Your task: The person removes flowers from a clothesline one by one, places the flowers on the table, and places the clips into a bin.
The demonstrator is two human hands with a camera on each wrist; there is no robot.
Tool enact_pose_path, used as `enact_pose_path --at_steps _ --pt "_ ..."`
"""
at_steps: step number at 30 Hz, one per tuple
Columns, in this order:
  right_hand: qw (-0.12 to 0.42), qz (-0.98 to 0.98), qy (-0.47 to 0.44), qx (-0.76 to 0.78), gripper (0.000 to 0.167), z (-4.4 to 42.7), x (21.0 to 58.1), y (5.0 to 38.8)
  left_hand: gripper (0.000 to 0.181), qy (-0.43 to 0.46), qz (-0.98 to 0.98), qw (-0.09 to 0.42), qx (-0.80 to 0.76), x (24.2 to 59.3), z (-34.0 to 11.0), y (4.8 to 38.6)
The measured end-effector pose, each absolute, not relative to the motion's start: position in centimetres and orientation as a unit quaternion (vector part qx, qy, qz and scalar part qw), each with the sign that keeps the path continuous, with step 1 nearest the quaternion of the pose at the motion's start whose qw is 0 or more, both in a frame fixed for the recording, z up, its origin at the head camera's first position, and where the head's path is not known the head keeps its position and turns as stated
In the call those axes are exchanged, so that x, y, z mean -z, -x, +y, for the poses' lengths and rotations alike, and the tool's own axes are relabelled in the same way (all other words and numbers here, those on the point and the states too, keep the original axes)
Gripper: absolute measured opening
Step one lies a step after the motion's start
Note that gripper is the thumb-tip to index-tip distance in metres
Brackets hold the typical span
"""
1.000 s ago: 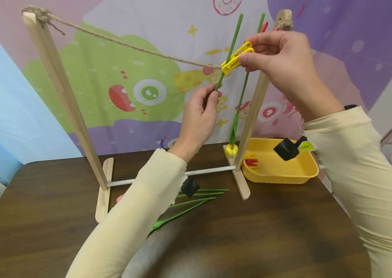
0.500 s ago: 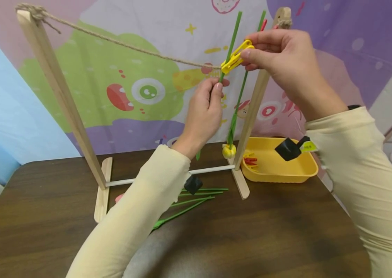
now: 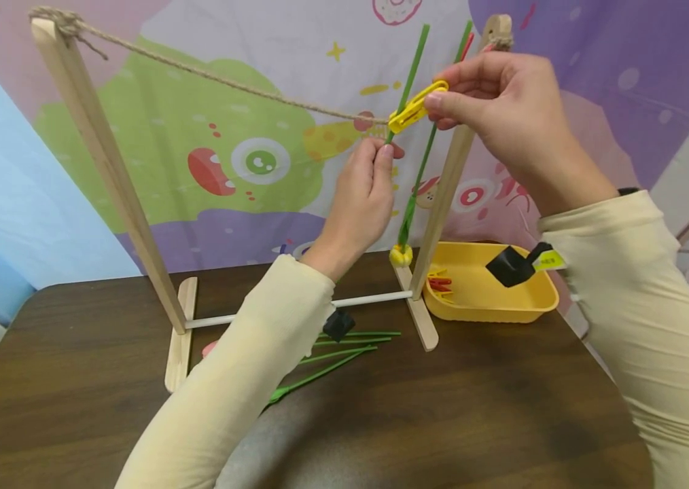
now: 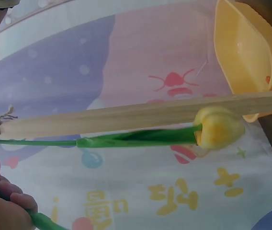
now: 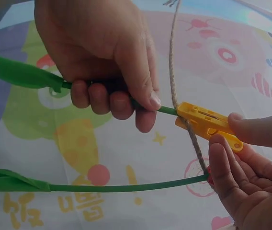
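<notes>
My left hand [image 3: 364, 197] grips the green stem [image 3: 416, 60] of an artificial flower just below a twine line [image 3: 228, 83]. In the right wrist view, its fingers are curled round that stem. My right hand [image 3: 512, 115] holds a yellow clothespin [image 3: 408, 117] by its handle end, between thumb and fingers. The clothespin's nose sits over the twine and the stem [image 5: 167, 110]. Beside it, a yellow tulip [image 3: 401, 255] hangs head down from the twine, near a red clothespin [image 3: 467, 46] partly hidden by my right hand. The held flower's head is hidden in the head view.
Wooden posts [image 3: 109, 170] joined by a white rod [image 3: 375, 299] carry the twine. A yellow basin [image 3: 497, 314] with red and yellow clothespins [image 3: 440, 282] stands at right. Several green stems [image 3: 338, 354] lie on the brown table [image 3: 442, 421], partly under my left sleeve. A patterned cloth hangs behind.
My left hand has slid up the stem, closer to the clothespin. The yellow clothespin's handle ends look closer together than before. The hanging tulip has swung slightly.
</notes>
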State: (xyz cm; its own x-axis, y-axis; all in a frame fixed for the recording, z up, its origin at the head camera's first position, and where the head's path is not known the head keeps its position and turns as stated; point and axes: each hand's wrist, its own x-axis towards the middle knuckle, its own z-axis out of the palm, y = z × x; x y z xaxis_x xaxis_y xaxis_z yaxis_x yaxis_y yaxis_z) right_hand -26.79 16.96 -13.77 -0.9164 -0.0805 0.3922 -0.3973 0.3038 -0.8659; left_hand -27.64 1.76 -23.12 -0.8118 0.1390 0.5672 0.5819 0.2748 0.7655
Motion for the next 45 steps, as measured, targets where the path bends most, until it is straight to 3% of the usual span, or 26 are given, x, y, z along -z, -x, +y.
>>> enact_pose_path --at_steps 8,19,26,34,45 --pt "0.154 -0.765 -0.157 -0.605 0.021 17.0 14.1 26.9 0.028 0.209 -0.793 0.199 0.536 23.2 1.0 27.2" --pt "0.201 -0.649 -0.188 -0.709 0.01 17.0 14.1 27.2 0.026 0.21 -0.822 0.25 0.467 24.4 -0.6 26.4" --pt "0.219 -0.6 -0.197 -0.744 0.017 17.5 14.5 26.6 0.03 0.201 -0.863 0.236 0.399 25.8 -1.8 25.6" --pt "0.158 -0.555 -0.204 -0.791 0.029 17.7 15.7 25.5 0.032 0.206 -0.911 0.242 0.264 28.3 -2.9 25.0" --pt "0.066 -0.501 -0.176 -0.845 0.022 19.2 18.6 25.4 0.03 0.196 -0.927 0.299 0.114 31.8 -3.7 24.1"
